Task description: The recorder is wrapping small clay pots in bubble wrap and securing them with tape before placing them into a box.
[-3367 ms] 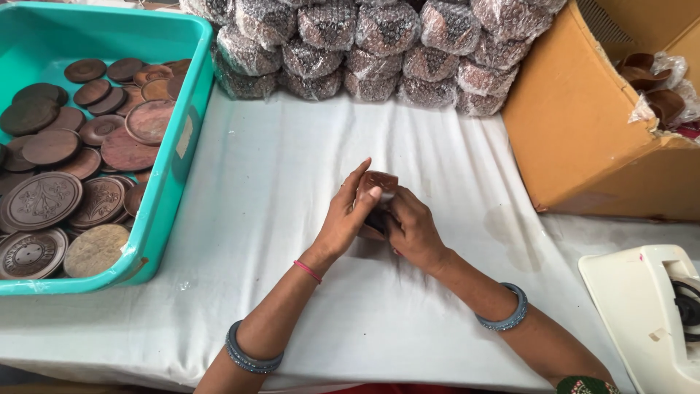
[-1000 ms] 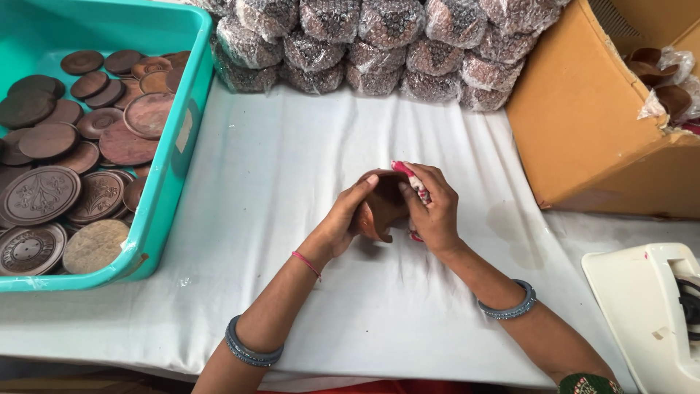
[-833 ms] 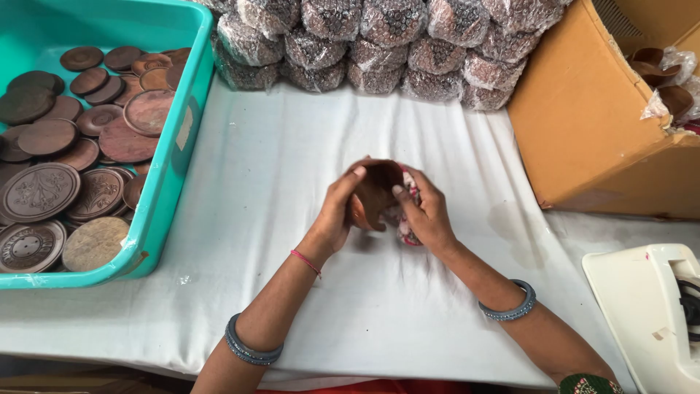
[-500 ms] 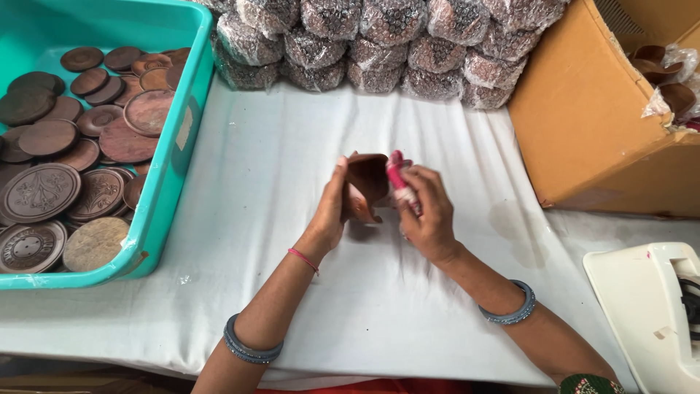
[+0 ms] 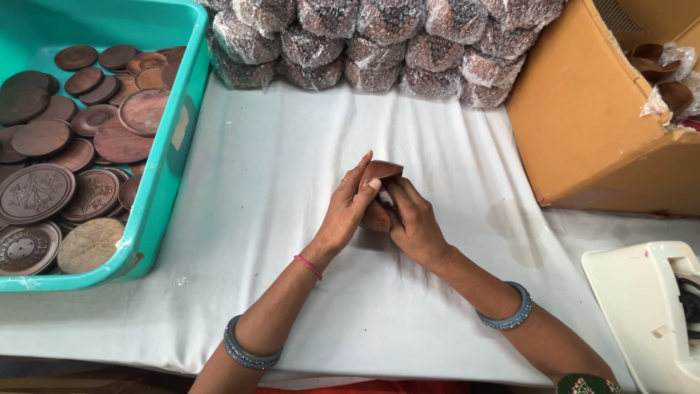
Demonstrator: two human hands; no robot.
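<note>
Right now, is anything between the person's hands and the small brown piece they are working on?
Nothing visible. The left hand and right hand both close directly on the small brown piece above the white cloth. The fingers hide its lower part, so the contact there cannot be checked.

Craft packing workshop: teal tub (image 5: 175, 138) of carved wooden discs (image 5: 35, 192), wrapped bundles (image 5: 379, 36), cardboard box (image 5: 590, 117).

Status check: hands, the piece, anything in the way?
Left hand and right hand both closed on a small brown wooden piece, just above the white cloth. Teal tub left, cardboard box right, both apart. Nothing obstructing.
</note>
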